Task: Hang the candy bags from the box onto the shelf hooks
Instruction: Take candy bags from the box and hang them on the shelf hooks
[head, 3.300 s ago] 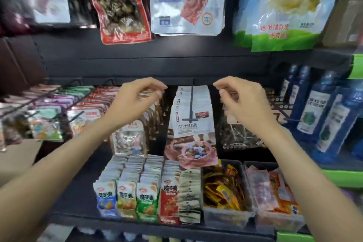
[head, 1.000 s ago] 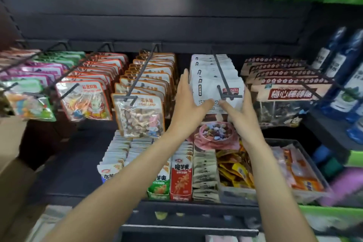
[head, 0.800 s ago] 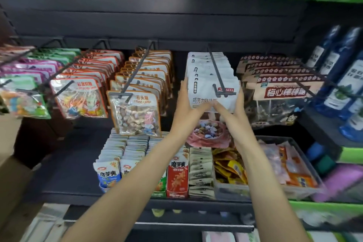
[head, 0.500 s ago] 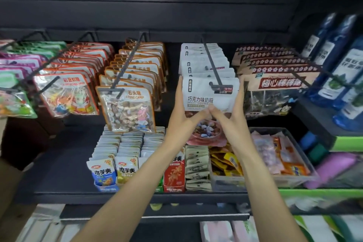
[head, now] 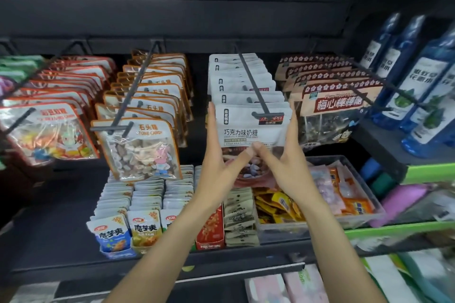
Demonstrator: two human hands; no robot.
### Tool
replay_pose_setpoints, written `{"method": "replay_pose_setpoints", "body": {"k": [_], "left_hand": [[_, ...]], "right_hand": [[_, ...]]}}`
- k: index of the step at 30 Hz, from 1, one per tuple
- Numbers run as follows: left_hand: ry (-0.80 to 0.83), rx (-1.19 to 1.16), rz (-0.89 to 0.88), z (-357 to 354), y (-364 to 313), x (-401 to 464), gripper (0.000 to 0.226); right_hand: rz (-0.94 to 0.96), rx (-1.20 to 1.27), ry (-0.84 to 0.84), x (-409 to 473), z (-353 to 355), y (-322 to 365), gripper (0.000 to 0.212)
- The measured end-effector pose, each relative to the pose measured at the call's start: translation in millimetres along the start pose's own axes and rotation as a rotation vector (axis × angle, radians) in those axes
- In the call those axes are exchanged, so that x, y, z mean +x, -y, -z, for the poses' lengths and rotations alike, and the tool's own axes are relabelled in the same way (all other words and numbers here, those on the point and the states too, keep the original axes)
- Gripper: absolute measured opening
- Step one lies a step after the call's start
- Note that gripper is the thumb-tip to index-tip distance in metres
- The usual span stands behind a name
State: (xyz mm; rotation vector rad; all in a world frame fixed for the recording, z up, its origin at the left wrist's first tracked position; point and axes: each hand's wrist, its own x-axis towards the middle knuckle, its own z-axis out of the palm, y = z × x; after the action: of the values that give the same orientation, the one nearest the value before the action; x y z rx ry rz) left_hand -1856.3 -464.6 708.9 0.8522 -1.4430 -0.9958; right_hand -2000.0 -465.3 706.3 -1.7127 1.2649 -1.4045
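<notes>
Dark shelf point(head: 61, 241) below; both hands' straight fingers point(head: 211, 120) flank the hooked candy bag point(head: 248, 130).

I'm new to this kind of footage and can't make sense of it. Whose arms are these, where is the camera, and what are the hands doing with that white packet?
There is no machine here: a person wears one wide-angle camera on the head, looking forward and down, so their own arms reach up from the bottom of the picture. The left hand and right hand lie flat against the two sides of the front white candy bag, fingers straight, thumbs meeting in front. That bag hangs at the tip of a black shelf hook, with more white bags behind it. Neighbouring hooks carry other sweets, such as the stone candy bag. Below, a shelf holds small snack packets and clear bins.
</notes>
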Motion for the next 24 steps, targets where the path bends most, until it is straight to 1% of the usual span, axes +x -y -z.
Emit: {"method": "replay_pose_setpoints", "body": {"k": [3, 6, 10, 12, 13, 15, 17, 18, 20, 21, 23, 24], "left_hand": [[-0.004, -0.014, 0.001, 3, 2, 7, 0.094], [0.004, -0.027, -0.001, 5, 3, 13, 0.095], [-0.006, -0.045, 0.016, 6, 0, 12, 0.094], [-0.045, -0.065, 0.011, 6, -2, 11, 0.088], [-0.073, -0.08, 0.008, 6, -4, 13, 0.083], [-0.128, -0.152, 0.03, 5, -13, 21, 0.071], [-0.161, -0.222, 0.075, 7, -19, 37, 0.064], [-0.153, -0.252, 0.107, 9, -20, 47, 0.065], [-0.085, -0.28, 0.188, 10, -25, 62, 0.084], [-0.074, -0.296, 0.228, 10, -25, 65, 0.09], [-0.085, -0.272, 0.278, 7, -25, 66, 0.095], [-0.098, -0.232, 0.279, 6, -28, 64, 0.096]], "right_hand": [[0.001, -0.003, 0.002, 7, -1, 2, 0.086], [-0.013, 0.016, 0.014, 14, -1, 2, 0.086], [-0.034, -0.004, 0.028, 14, 0, 5, 0.097], [-0.049, 0.038, 0.034, 10, 4, 6, 0.105], [-0.05, 0.064, 0.027, 9, 7, 8, 0.105], [-0.061, 0.158, -0.007, 14, 15, 14, 0.097], [-0.113, 0.245, -0.047, 29, 20, 24, 0.085], [-0.137, 0.231, -0.044, 37, 21, 30, 0.083], [-0.175, 0.198, -0.001, 54, 21, 38, 0.075], [-0.197, 0.216, 0.025, 60, 21, 40, 0.065], [-0.226, 0.258, 0.07, 68, 19, 43, 0.036], [-0.225, 0.251, 0.078, 68, 18, 44, 0.029]]}}
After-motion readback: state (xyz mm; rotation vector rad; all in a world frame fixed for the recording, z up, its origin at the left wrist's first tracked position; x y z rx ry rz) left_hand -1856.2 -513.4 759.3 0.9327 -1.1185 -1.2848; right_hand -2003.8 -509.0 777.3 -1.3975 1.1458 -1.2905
